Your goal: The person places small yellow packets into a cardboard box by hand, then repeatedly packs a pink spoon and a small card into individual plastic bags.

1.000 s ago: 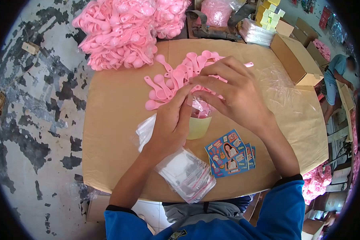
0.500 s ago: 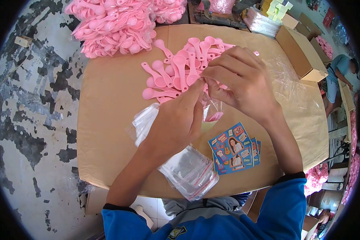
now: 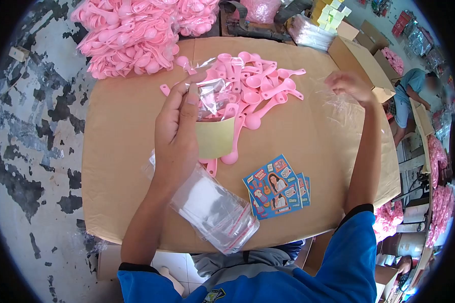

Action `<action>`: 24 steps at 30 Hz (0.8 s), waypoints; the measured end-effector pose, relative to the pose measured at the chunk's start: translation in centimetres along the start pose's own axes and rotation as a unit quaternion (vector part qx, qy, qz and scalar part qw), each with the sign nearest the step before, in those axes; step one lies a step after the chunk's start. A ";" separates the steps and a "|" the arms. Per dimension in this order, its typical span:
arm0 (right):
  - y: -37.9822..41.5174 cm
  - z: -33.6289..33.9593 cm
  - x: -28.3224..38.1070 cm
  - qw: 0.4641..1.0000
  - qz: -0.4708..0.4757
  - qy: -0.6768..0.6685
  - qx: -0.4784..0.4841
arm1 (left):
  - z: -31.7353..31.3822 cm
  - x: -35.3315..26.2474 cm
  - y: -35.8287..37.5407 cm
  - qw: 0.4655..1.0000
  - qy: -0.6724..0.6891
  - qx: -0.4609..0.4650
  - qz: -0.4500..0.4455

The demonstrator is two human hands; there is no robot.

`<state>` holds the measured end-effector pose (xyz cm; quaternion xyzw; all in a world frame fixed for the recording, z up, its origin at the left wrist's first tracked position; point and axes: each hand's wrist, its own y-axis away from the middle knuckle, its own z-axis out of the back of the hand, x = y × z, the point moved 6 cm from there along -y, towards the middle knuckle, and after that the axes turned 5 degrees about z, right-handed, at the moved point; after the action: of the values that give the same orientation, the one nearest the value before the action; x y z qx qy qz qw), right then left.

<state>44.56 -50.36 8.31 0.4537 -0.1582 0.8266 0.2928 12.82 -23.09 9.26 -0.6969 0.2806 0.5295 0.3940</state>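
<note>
My left hand (image 3: 179, 126) is closed around a clear plastic bag (image 3: 213, 93) above the pink spoons. Inside the bag are a pink measuring spoon (image 3: 230, 111) and a card with its pale yellow side (image 3: 215, 139) toward me. To the right, my right hand (image 3: 351, 88) hovers over thin strips of clear film (image 3: 341, 108). Its fingers are loosely bent and partly apart, a little blurred, and I make out nothing held in them. Loose pink measuring spoons (image 3: 255, 81) lie heaped beyond my left hand. Below it rests a stack of clear bags (image 3: 212, 202).
Blue printed cards (image 3: 275, 189) lie overlapping on the brown paper-covered table (image 3: 313, 136). Large bags of pink spoons (image 3: 131, 38) stand at the back left. A cardboard box (image 3: 361, 63) is at the back right. Another person (image 3: 412, 96) sits farther right.
My hands were together at the bag over the spoons. My right hand has let go and moved right to the film strips; my left hand has shifted left with the bag, now turned.
</note>
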 end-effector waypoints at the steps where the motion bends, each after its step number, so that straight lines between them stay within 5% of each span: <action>1: -0.7 2.4 -3.0 0.933 0.048 0.353 -0.052 | 0.0 0.0 -0.2 1.000 -0.001 0.004 0.001; 3: -0.5 4.5 -1.2 0.841 0.091 0.447 -0.292 | 0.2 0.6 -0.5 1.000 0.016 0.017 0.002; 6: 0.3 2.1 7.4 0.886 0.212 0.195 -0.363 | -0.2 0.9 -0.5 0.999 0.044 0.023 0.006; 8: 0.4 -2.8 12.0 0.901 0.309 0.073 -0.296 | -0.4 0.8 -0.2 0.999 0.047 0.021 0.018; 10: 0.5 -11.3 15.7 0.959 0.268 -0.073 -0.052 | -0.5 0.9 0.1 0.998 0.045 0.017 0.034; 11: 1.6 -15.7 16.1 0.979 0.192 -0.055 0.032 | -0.6 0.7 0.1 0.999 0.034 0.019 0.006; 13: 2.1 -20.6 17.8 0.971 0.216 0.020 0.104 | -0.9 0.1 -0.2 0.998 0.016 0.027 -0.051; 14: 1.8 -22.0 17.5 0.971 0.196 0.026 0.133 | -1.3 -0.2 0.0 0.995 0.087 0.044 0.000; 20: 0.8 -21.6 16.3 0.951 0.215 -0.215 0.051 | -0.7 2.7 -0.5 0.973 0.111 0.100 0.176; 24: 1.0 -21.4 15.5 0.962 0.156 -0.221 0.039 | -0.3 2.9 -0.6 0.977 0.130 0.043 0.161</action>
<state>23.46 -34.59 9.85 0.6057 -0.2554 0.7470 0.0997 14.25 -22.91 6.64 -0.6881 0.4604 0.4781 0.2930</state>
